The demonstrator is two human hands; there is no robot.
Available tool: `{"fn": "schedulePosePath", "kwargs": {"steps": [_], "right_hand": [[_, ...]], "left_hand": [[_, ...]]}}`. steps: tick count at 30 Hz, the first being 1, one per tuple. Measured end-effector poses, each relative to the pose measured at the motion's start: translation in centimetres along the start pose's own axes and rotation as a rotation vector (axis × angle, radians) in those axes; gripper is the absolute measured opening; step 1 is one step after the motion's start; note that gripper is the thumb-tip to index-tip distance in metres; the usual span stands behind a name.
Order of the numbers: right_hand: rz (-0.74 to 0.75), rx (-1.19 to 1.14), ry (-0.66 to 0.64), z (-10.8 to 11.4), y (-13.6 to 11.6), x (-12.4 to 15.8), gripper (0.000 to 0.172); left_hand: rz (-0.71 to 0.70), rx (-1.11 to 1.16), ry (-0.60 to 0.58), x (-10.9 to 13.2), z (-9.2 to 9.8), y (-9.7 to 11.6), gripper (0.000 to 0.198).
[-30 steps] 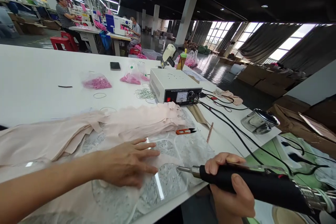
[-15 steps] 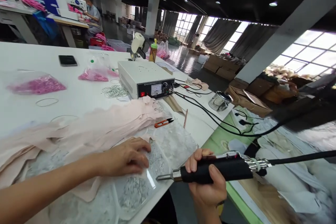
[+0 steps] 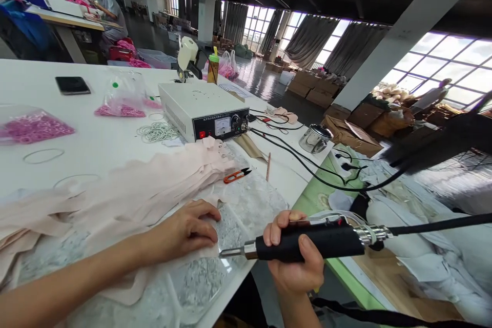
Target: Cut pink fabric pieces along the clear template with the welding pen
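Note:
My left hand (image 3: 192,230) lies palm down with bent fingers, holding a pale pink fabric piece (image 3: 132,287) against a clear sheet (image 3: 200,277) on the grey mottled work surface. Closed round the black body of a corded handheld ultrasonic tool (image 3: 311,241) is my right hand (image 3: 294,261). The tool's narrow metal tip points left, close by the fabric edge at my left fingertips; whether it touches I cannot tell. Beyond my left hand spreads a stack of pale pink fabric pieces (image 3: 165,169). Orange thread snips (image 3: 237,176) lie to the right of the stack.
A white control box (image 3: 203,105) stands behind the stack, its black cables (image 3: 284,151) running right. Green elastic loops (image 3: 157,132), bags of pink pieces (image 3: 36,125), a phone (image 3: 72,85) and a lidded glass jar (image 3: 315,139) are around it. A person (image 3: 109,7) sits at a sewing machine.
My right hand has brought the tool left and slightly up, so its tip is nearer my left fingers. The left hand stays on the fabric. The whole view has shifted slightly.

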State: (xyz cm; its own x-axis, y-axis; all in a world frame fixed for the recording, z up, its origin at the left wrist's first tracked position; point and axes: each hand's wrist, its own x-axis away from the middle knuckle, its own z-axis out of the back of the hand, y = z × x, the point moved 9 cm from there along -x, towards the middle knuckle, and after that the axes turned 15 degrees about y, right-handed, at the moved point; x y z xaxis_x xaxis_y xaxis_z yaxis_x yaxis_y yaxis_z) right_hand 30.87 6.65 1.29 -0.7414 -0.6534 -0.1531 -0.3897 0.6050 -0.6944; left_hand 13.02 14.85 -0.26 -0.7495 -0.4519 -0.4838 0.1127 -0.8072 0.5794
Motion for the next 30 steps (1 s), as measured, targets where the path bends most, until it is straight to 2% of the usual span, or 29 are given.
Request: {"fn": "schedulePosePath", "kwargs": {"steps": [7, 12, 15, 30], "right_hand": [[0.028, 0.029, -0.014, -0.3, -0.1, 0.1, 0.018], [0.031, 0.069, -0.03, -0.3, -0.3, 0.2, 0.019], [0.034, 0.081, -0.037, -0.4, -0.5, 0.3, 0.019], [0.052, 0.159, -0.111, -1.3, -1.2, 0.8, 0.018]], "left_hand": [[-0.096, -0.056, 0.02, 0.0, 0.6, 1.3, 0.014], [-0.329, -0.095, -0.104, 0.3, 0.7, 4.4, 0.023], [-0.417, -0.144, -0.157, 0.6, 0.5, 5.4, 0.03], [-0.439, -0.247, -0.154, 1.1, 0.1, 5.3, 0.028]]}}
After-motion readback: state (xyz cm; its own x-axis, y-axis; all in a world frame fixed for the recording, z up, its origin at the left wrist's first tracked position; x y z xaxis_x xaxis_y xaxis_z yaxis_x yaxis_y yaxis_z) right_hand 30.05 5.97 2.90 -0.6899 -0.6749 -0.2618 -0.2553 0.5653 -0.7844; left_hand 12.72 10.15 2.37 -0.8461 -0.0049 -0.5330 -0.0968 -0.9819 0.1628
